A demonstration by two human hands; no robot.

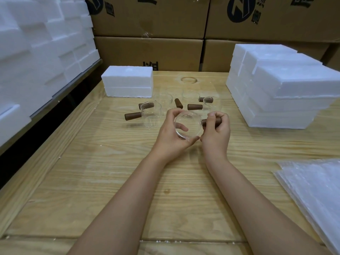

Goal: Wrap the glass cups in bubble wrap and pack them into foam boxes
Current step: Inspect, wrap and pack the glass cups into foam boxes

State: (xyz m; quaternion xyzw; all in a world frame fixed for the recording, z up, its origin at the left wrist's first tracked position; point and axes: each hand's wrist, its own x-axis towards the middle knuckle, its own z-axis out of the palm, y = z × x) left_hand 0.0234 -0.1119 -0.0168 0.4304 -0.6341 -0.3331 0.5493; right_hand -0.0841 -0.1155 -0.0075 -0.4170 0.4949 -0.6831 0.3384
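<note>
A clear glass cup (187, 124) with a brown wooden handle is held above the wooden table (114, 181), tilted with its mouth toward me. My left hand (171, 137) cups its glass body from the left and below. My right hand (217, 129) is closed around the handle. Several more glass cups with brown handles (147, 111) stand behind my hands. A stack of bubble wrap sheets (312, 192) lies at the right near edge. A closed foam box (128, 81) sits at the back left of the table.
A tall stack of white foam boxes (283, 89) stands at the right. More foam pieces (36, 43) are piled along the left wall. Cardboard cartons (149, 50) line the back behind the table.
</note>
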